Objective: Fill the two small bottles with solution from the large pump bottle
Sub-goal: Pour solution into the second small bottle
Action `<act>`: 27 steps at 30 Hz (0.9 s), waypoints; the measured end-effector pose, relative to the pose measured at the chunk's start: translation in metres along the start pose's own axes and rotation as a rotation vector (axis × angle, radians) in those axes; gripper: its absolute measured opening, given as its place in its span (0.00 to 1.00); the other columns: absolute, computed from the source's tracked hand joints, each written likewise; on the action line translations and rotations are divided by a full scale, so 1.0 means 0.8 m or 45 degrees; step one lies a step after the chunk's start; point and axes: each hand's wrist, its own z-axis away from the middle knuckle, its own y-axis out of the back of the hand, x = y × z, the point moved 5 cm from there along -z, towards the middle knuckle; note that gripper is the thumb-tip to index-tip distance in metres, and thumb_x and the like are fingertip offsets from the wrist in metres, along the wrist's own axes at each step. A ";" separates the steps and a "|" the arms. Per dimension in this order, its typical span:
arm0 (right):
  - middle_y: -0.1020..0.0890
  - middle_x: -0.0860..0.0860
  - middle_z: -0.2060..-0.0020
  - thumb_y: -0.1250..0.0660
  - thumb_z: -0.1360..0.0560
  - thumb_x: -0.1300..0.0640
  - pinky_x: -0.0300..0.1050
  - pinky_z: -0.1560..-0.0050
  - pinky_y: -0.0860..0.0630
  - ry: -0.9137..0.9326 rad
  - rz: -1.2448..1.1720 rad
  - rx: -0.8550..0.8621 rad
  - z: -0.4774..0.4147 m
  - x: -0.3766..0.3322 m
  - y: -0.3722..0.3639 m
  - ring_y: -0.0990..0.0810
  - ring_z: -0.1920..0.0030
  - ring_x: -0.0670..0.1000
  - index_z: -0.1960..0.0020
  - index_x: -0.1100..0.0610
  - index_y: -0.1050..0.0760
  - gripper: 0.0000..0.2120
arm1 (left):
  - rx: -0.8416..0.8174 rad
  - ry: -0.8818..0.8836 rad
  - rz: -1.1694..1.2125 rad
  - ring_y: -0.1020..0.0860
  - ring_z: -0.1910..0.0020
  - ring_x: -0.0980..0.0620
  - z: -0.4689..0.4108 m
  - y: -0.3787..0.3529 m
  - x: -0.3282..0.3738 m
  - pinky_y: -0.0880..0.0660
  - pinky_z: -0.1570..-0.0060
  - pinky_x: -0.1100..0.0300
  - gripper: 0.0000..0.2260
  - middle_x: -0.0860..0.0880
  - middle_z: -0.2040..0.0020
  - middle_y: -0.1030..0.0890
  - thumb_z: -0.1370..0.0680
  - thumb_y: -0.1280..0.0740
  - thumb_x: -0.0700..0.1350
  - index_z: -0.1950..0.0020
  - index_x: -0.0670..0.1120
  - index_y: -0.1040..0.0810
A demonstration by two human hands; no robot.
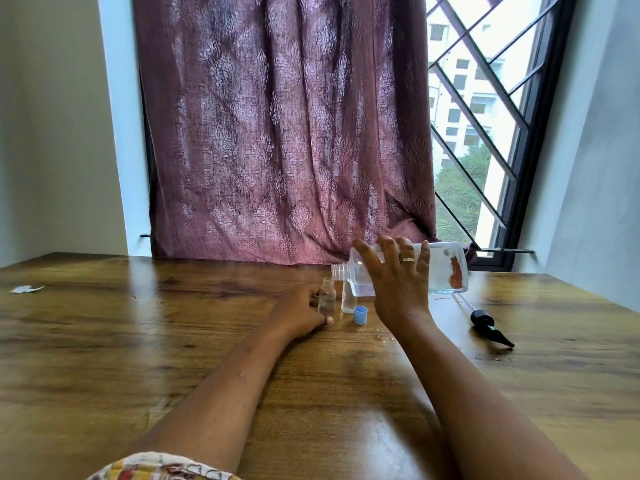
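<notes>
Wooden table [138,341]; right hand [398,277] holds tilted large bottle [437,271], label [456,273] illegible.

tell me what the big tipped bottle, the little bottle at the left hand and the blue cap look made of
Large bottle: probably clear glossy plastic, given its see-through wall and moulded threaded neck.
Small bottle, held by the left hand: transparent and shiny, either glass or hard plastic; the picture cannot settle which.
Blue cap: opaque plastic with a dull finish, judging by its even colour.

A room in a home: a wooden table [138,341] at 6 o'clock, a patterned purple curtain [284,133] at 12, and a grilled window [512,109] at 2 facing apartment blocks [459,98].
</notes>
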 end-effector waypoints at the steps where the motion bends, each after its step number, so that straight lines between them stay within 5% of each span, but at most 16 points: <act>1: 0.44 0.53 0.28 0.32 0.32 0.62 0.66 0.28 0.53 0.000 -0.003 0.004 0.000 0.000 0.000 0.47 0.27 0.60 0.26 0.40 0.57 0.47 | 0.004 -0.008 0.011 0.24 0.48 0.56 0.000 0.000 0.000 0.31 0.46 0.61 0.23 0.51 0.41 0.21 0.33 0.24 0.43 0.40 0.54 0.25; 27: 0.43 0.54 0.29 0.31 0.33 0.62 0.67 0.29 0.52 0.005 0.019 0.016 0.000 0.001 -0.003 0.46 0.28 0.61 0.26 0.40 0.57 0.48 | -0.016 0.001 0.016 0.24 0.45 0.55 -0.001 0.000 0.000 0.30 0.43 0.59 0.24 0.52 0.40 0.21 0.32 0.25 0.43 0.38 0.55 0.26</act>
